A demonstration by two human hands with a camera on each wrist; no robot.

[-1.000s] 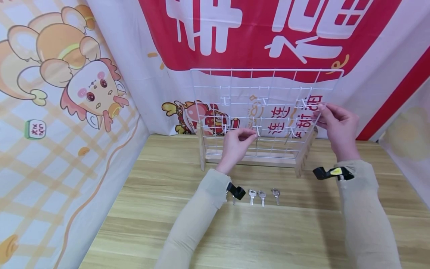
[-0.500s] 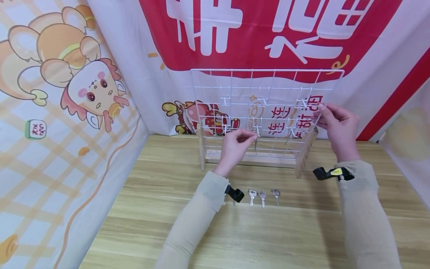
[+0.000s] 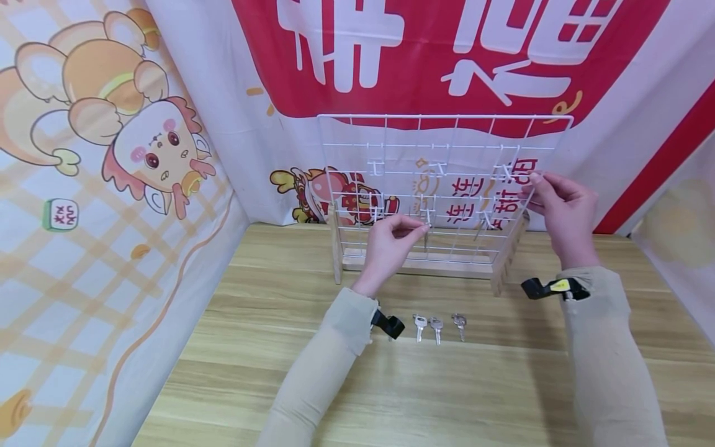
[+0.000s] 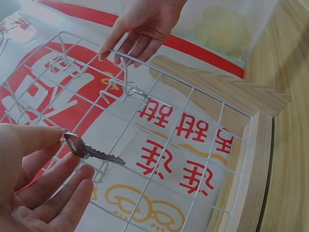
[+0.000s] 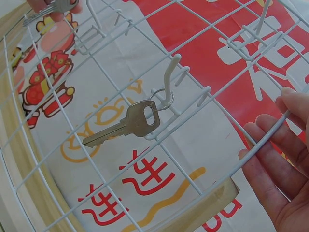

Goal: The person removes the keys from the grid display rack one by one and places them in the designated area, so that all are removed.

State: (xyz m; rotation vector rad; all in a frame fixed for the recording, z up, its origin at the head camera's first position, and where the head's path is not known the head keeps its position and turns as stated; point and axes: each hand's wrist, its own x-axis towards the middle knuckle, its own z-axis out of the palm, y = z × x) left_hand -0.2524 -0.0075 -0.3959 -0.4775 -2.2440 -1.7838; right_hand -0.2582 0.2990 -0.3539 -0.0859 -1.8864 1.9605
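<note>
My left hand (image 3: 388, 245) pinches a silver key (image 4: 81, 145) by its small ring between thumb and forefinger. The key's blade points away from the fingers, in front of the white wire grid (image 3: 447, 116), near a lower middle hook (image 3: 429, 215). In the left wrist view, the other fingers are loosely bent. At the grid's right edge, my right hand (image 3: 564, 208) grips the outer wire, thumb on one side and fingers on the other. Another key (image 5: 126, 126) hangs by its ring from a white hook (image 5: 170, 77) on the grid's lower right.
Several keys lie on the wooden table (image 3: 475, 391), including one key (image 3: 420, 327) near the left wrist strap (image 3: 388, 323), which partly covers another. A wooden stand (image 3: 419, 268) holds the grid upright. Higher up are more hooks (image 3: 439, 169). A printed cloth (image 3: 279, 62) hangs behind.
My left hand has drawn slightly down and left from the hook, and the pinched key shows more clearly below the fingertips. My right hand has stayed on the grid's edge.
</note>
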